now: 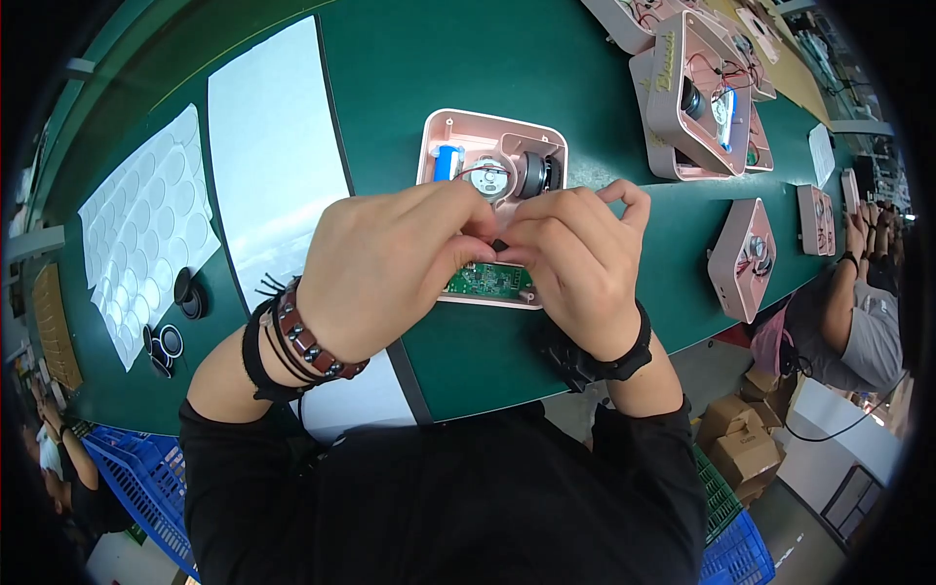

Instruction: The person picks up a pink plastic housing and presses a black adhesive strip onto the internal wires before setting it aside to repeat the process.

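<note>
An open pink plastic housing point(437, 123) lies in front of me on the green table. Inside it are a blue cylindrical battery point(448, 163), a round silver part point(488, 177), a dark speaker point(535, 175) and a green circuit board point(485, 280). Over the housing's middle, my left hand point(395, 263) and my right hand point(585, 263) meet fingertip to fingertip. Both pinch a small black piece point(500, 246) just above the board. The fingers hide most of that piece, so its kind cannot be made out.
More pink housings point(673, 117) with wires and parts are stacked at the far right; another housing point(746, 258) stands nearer. To the left lie a white sheet point(273, 136), clear round stickers point(146, 214) and black rings point(190, 292). Blue crates point(136, 483) and co-workers flank the table.
</note>
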